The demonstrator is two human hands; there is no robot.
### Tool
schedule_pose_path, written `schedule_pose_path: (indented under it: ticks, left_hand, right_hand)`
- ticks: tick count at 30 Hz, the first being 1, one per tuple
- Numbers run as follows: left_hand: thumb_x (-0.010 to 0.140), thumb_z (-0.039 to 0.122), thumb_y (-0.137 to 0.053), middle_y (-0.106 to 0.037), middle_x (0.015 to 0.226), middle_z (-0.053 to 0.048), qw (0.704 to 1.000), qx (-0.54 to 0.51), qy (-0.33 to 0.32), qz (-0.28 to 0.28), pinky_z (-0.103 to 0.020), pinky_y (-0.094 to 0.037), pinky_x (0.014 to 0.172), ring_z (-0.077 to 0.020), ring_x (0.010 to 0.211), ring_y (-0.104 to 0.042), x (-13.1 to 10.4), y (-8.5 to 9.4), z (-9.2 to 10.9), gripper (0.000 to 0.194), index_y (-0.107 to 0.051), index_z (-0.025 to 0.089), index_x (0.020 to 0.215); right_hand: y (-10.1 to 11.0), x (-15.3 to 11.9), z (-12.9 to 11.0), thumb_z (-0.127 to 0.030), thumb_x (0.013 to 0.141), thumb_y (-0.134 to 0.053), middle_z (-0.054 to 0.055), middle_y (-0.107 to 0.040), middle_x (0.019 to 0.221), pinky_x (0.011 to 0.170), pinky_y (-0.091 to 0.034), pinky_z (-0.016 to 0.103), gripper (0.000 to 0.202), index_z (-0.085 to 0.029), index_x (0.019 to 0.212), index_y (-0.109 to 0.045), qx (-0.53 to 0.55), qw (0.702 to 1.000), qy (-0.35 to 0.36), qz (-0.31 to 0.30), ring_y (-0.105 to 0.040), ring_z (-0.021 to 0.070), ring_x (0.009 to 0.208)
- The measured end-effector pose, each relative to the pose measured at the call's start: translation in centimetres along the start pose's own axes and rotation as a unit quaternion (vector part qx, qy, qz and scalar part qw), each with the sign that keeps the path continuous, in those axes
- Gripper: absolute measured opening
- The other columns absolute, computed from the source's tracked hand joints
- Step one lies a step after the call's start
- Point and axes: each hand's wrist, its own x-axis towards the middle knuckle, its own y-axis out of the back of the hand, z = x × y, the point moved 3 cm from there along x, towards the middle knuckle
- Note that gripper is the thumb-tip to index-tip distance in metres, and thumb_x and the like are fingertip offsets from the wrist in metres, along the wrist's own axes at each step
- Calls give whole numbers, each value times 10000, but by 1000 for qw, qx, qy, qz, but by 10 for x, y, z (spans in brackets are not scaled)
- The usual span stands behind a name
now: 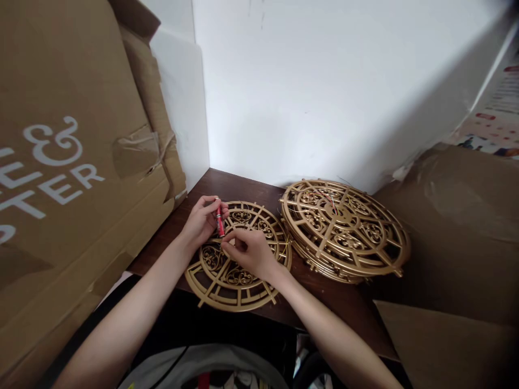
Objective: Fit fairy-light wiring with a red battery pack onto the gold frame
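Observation:
In my left hand [204, 219] is a slim red tube [219, 220] with printing on it, gripped between thumb and fingers and tilted slightly. My right hand [252, 252] is closed in a pinch just below the tube's lower end. What its fingertips hold, if anything, is too small to make out. Both hands are above a round gold openwork disc [217, 296] with scrollwork panels, lying flat on the dark wooden table [259, 186]. The hands cover part of the disc's middle.
To the right stands a stack of similar gold discs [344, 224], thin red and dark wires on top. A large cardboard box [81, 216] with white lettering rises on the left. More cardboard [450, 232] is at the right, and a white wall [292, 97] stands behind.

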Motion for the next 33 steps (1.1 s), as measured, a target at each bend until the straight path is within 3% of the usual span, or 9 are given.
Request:
schedule_pose_path:
  ticks: [5,10,22,33]
  left_hand:
    - [857,69,-555,-677,686,-29,1000,13,3,-7,-190,-558,569,-100,579,-648,-3,-3,0,96,-519,157,842]
    - [840,84,-595,-677,693,-35,1000,10,7,6,-192,-551,541,-106,570,-646,-3,-3,1,94,-528,150,833]
    - [833,82,-611,-667,682,-33,1000,15,13,18,-183,-549,532,-101,557,-640,-2,-2,0,97,-535,143,829]
    - [839,61,-593,-660,664,-32,1000,16,7,18,-177,-553,537,-95,546,-637,-3,-3,-1,96,-539,139,827]
  right_hand:
    - [-8,-2,2,-245,833,-596,-73,-414,501,530,-301,194,122,-169,777,-675,-85,996,4,11,-394,66,472]
    - [-6,-2,6,-283,828,-610,-78,-397,458,506,-276,202,148,-185,750,-688,-96,994,2,56,-359,65,436]
    - [-5,-2,8,-310,840,-615,-35,-575,505,500,-277,223,173,-193,772,-723,-142,980,50,127,-410,74,422]
    - [-8,0,10,-339,874,-594,-5,-639,561,549,-318,242,213,-204,740,-691,-205,966,83,136,-522,107,496]
